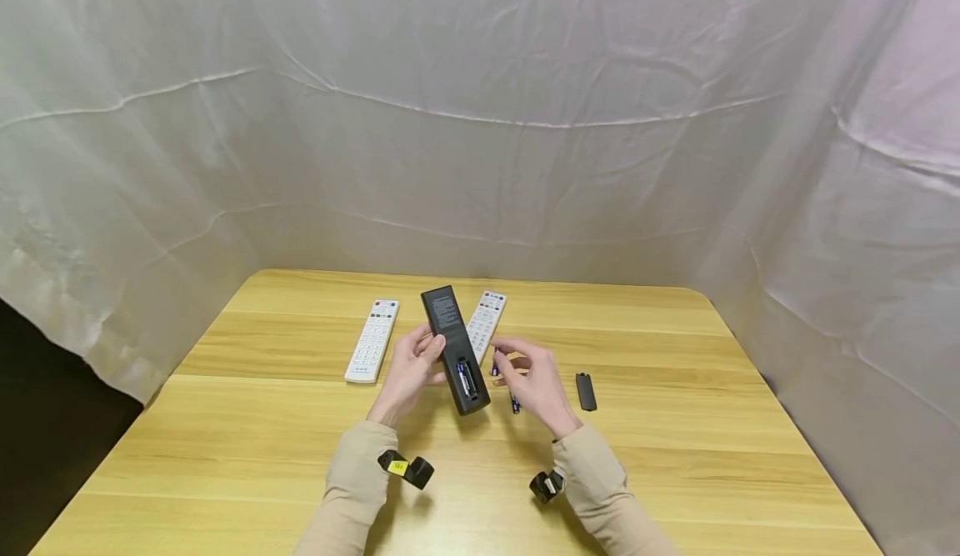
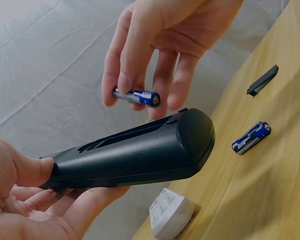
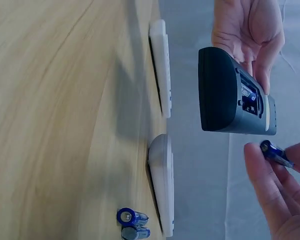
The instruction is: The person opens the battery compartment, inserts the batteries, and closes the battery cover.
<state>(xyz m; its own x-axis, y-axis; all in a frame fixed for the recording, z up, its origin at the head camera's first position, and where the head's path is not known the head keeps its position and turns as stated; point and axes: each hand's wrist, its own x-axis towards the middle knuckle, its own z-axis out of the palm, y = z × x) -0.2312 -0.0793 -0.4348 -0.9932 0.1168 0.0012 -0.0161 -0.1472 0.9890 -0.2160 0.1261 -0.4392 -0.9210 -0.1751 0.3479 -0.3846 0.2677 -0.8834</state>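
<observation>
My left hand [image 1: 408,368] grips a black remote control [image 1: 454,348] above the table, its back turned up and the battery compartment uncovered. One blue battery [image 3: 248,93] lies inside the compartment, with a bare slot beside it. Between thumb and fingertips, my right hand [image 1: 531,379] pinches another blue battery [image 2: 137,96]. That battery is just off the compartment end of the remote, apart from it. Below my right hand, two more batteries [image 3: 132,217] lie side by side on the table. A black battery cover [image 1: 587,392] rests to the right of this hand.
A white remote control [image 1: 372,341] lies buttons up to the left of my left hand. A second white remote [image 1: 487,318] lies behind the black one, partly hidden by it. Grey cloth [image 1: 480,164] hangs around the back and sides of the wooden table [image 1: 675,456].
</observation>
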